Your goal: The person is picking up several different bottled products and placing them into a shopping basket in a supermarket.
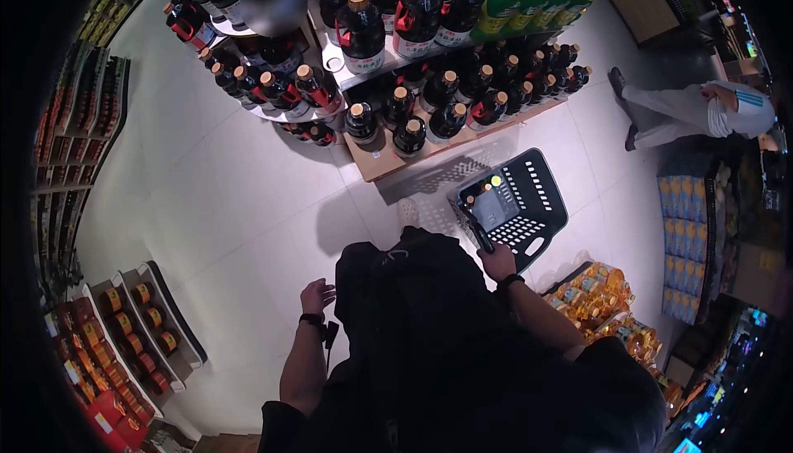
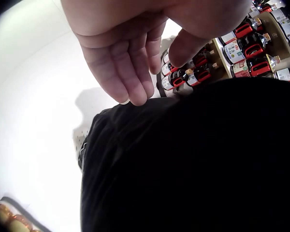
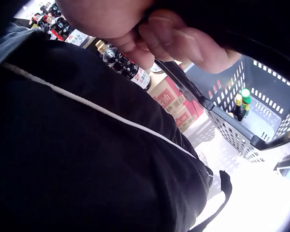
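Observation:
My right hand (image 1: 499, 263) grips the handle of a dark shopping basket (image 1: 552, 184) hanging at my right side. In the right wrist view the fingers of the right hand (image 3: 183, 43) curl round the black handle, with the basket (image 3: 232, 126) below. A few bottles stand inside it, one with a green cap (image 3: 245, 93). My left hand (image 1: 317, 296) hangs beside my dark clothing, holding nothing. In the left wrist view the left hand (image 2: 130, 58) has its fingers loosely bent, near the black cloth (image 2: 135, 140).
Ahead stands a display of dark bottles (image 1: 360, 36) and green bottles with yellow caps (image 1: 505, 3). Oil bottles (image 1: 591, 296) stand close at my right. A person (image 1: 686, 114) is at the right. Shelves (image 1: 78, 123) line the left; a low rack (image 1: 140, 329) is nearer.

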Motion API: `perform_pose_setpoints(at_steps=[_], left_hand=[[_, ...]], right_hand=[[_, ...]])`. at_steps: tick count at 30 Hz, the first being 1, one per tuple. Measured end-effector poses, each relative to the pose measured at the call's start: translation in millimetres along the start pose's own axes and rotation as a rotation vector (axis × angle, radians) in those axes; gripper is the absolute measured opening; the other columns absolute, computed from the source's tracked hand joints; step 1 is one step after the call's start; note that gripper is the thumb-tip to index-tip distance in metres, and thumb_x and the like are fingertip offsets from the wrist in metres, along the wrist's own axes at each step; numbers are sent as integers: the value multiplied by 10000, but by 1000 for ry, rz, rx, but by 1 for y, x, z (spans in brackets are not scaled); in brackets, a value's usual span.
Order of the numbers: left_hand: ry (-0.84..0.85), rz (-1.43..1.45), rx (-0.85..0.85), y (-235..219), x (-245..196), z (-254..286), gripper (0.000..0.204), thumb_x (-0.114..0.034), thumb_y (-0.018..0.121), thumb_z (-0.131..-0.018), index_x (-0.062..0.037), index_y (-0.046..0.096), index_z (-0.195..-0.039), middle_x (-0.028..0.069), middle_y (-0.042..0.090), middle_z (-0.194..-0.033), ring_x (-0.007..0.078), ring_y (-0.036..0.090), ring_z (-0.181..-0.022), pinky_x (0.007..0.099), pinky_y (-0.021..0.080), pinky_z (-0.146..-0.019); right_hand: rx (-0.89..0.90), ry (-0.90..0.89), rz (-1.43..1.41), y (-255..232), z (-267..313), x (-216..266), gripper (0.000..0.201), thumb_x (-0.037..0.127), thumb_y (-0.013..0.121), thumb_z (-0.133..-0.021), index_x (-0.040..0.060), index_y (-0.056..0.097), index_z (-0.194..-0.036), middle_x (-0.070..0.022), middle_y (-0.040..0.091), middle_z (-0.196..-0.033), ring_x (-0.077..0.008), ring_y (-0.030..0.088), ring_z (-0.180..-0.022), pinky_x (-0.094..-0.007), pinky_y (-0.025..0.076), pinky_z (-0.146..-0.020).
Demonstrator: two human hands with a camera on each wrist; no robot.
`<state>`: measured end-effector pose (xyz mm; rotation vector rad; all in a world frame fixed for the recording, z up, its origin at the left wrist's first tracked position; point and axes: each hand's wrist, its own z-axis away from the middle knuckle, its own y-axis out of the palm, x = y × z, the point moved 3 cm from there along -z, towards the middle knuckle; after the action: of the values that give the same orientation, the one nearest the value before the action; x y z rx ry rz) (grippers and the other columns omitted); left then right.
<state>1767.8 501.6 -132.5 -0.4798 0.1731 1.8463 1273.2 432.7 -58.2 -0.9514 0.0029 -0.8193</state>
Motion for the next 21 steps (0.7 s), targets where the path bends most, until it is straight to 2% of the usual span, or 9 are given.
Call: perform_pose_setpoints(at_steps=[2,4,10,12,13,14,16,17,21], left_hand=[[-21,-26,0,-15,1,-2,333,-209,537,-910,-4,562,-1171,148,671,-950,241,662,-762,350,549,-707],[-87,-33,-2,-31,1,-10,334,-206,530,-904,-9,565,-1172,145,671,-956,241,661,-786,361,547,-722],[-103,-143,32,-100,-25,-52,297,-202,535,-901,-24,582,-1134,131,677,-926,234,654,-791,363,541,-709],[-97,-175,65,-119,-35,-63,292,-203,537,-902,-27,584,-1130,130,678,-921,232,653,-781,361,541,-701],[-103,-179,55,-126,-43,-66,292,-200,534,-903,-28,584,-1133,133,678,-922,235,656,-774,357,544,-690],[-108,-183,45,-130,-51,-68,291,-198,532,-904,-30,584,-1136,135,678,-924,238,659,-767,352,547,-679],[-107,-218,74,-139,-66,-84,291,-195,528,-905,-30,584,-1139,138,678,-925,242,663,-764,348,550,-668],[-110,-235,91,-141,-74,-93,291,-192,525,-906,-31,583,-1142,141,678,-927,246,667,-761,343,552,-658],[-74,-344,131,-142,-114,-119,296,-197,525,-911,-18,575,-1141,147,678,-929,246,672,-752,343,555,-657]], right_hand=[[26,35,37,9,-2,7,327,321,650,-773,19,680,-893,-214,667,-781,-377,656,-766,-457,500,-703],[29,27,4,16,0,22,341,330,657,-769,3,675,-867,-216,664,-764,-371,659,-763,-454,500,-698],[-60,42,7,59,5,62,347,317,677,-770,-7,683,-894,-211,677,-810,-365,660,-800,-434,508,-738],[-89,76,-13,65,13,70,348,312,684,-766,3,691,-926,-199,684,-808,-341,668,-776,-415,511,-734],[-55,175,-103,66,15,74,357,302,686,-754,8,696,-955,-186,689,-803,-310,673,-768,-399,512,-729],[-23,152,-89,65,12,78,381,299,684,-741,13,697,-991,-182,691,-815,-288,677,-780,-387,513,-737],[-63,187,-85,64,14,87,394,296,687,-728,5,696,-993,-203,693,-839,-309,678,-812,-383,512,-764],[-82,165,-55,60,13,93,386,319,681,-758,11,699,-990,-234,686,-887,-357,669,-873,-393,508,-802],[-44,183,-54,60,-1,101,443,333,709,-741,7,689,-1040,-231,689,-935,-348,664,-911,-373,500,-843]])
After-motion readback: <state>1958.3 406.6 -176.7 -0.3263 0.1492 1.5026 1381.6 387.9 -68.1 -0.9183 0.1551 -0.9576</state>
